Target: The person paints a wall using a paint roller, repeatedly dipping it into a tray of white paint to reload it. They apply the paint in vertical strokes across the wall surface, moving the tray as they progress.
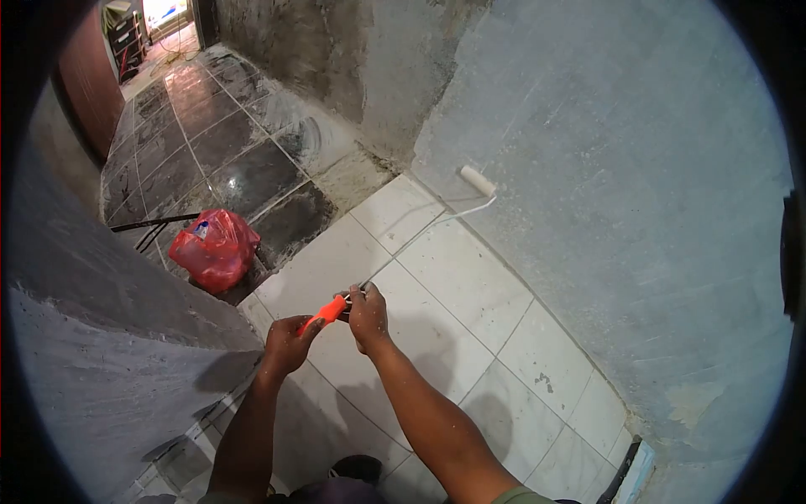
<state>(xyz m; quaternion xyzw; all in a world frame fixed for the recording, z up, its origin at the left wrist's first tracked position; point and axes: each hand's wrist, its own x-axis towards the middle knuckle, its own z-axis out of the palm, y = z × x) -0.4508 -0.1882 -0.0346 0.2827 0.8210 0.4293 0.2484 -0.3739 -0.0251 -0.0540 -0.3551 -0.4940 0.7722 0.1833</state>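
A paint roller runs out in front of me, its orange handle low in the middle of the view. My left hand is closed round the rear of that handle. Just ahead of it, my right hand has its fingers curled at the front of the handle, where the metal rod begins. From there the thin rod stretches up and right to the white roller sleeve, which overlaps the foot of the grey wall in this view.
Pale floor tiles lie under my arms; dark, dusty tiles lead to a bright doorway. A red plastic bag sits by the wall corner at left. A dark-edged, light-blue object rests at bottom right.
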